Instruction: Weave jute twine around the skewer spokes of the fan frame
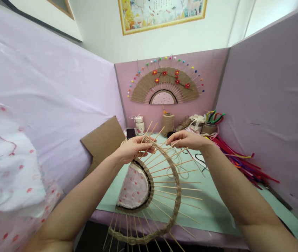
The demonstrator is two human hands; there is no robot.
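Observation:
A half-round fan frame (177,196) of thin wooden sticks and woven jute twine is tilted in front of me. At its centre is a half-disc (134,185) of white cloth with red spots, edged by a black cord and a twine band. My left hand (135,148) grips the upper end of the woven band, its fingers around the sticks there. Just to the right, my right hand (187,139) pinches a thin strand of twine near the stick tips. Loose twine (182,171) loops below it, behind the sticks.
A finished fan (138,89) with red flowers and coloured beads hangs on the back panel. Along the back stand a white bottle (139,125), a twine spool (168,123) and a pot with scissors (212,122). Pipe cleaners (241,161) lie right; cardboard (104,140) leans left.

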